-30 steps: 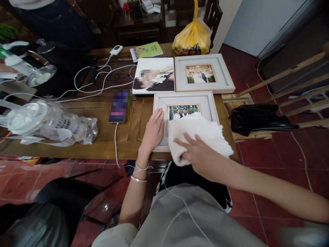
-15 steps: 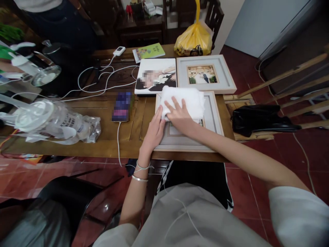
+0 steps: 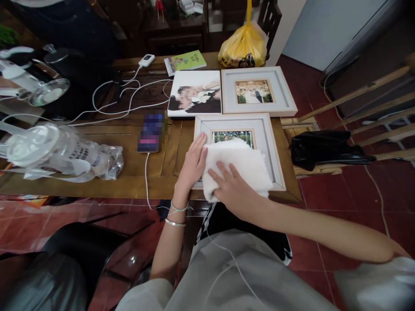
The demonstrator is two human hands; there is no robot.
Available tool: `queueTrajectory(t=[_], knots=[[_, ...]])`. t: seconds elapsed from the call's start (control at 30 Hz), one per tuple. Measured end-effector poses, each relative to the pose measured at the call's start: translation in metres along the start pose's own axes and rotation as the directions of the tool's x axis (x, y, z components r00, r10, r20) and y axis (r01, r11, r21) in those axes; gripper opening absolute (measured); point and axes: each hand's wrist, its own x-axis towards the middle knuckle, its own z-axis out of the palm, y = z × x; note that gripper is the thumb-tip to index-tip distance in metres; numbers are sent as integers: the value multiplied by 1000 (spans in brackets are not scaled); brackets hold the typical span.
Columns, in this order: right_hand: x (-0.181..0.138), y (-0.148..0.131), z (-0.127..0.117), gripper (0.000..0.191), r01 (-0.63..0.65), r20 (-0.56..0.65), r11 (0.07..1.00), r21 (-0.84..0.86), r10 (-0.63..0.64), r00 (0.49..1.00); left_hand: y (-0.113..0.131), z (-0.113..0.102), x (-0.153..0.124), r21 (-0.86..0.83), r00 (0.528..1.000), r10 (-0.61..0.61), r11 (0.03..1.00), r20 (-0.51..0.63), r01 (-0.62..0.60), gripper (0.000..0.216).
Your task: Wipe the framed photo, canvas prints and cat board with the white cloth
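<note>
A pale wooden picture frame (image 3: 271, 142) with a small photo lies flat at the near edge of the wooden table (image 3: 136, 181). My left hand (image 3: 193, 162) rests flat on the frame's left border, fingers stretched out. My right hand (image 3: 231, 190) presses a white fluffy cloth (image 3: 246, 162) onto the lower half of the frame, fingers spread over the cloth. The cloth hides most of the frame's glass and part of the photo.
Behind lie a second framed photo (image 3: 257, 91) and a frameless print (image 3: 195, 95). A phone (image 3: 151, 131) on a white cable lies to the left, with a plastic-wrapped fan (image 3: 58, 151) beyond. A yellow bag (image 3: 243, 47) stands at the back. A black bag (image 3: 324, 149) sits on the right.
My right hand has drawn the cloth from the frame's top edge back down toward me. A second ago it was low on the frame too. My left hand stayed put.
</note>
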Motion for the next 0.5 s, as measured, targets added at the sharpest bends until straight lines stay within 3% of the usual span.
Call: queueTrajectory(t=[0.33, 0.4, 0.5], knots=[[-90, 49, 8, 18, -174, -61, 964, -203, 165, 984, -1, 2, -1, 84, 1000, 15, 996, 25, -17, 44], [-97, 52, 7, 18, -189, -60, 958, -214, 180, 982, -1, 2, -1, 91, 999, 24, 996, 22, -26, 43], [-83, 43, 6, 18, -203, -49, 962, -185, 197, 979, -3, 4, -1, 108, 999, 47, 993, 11, -48, 42]])
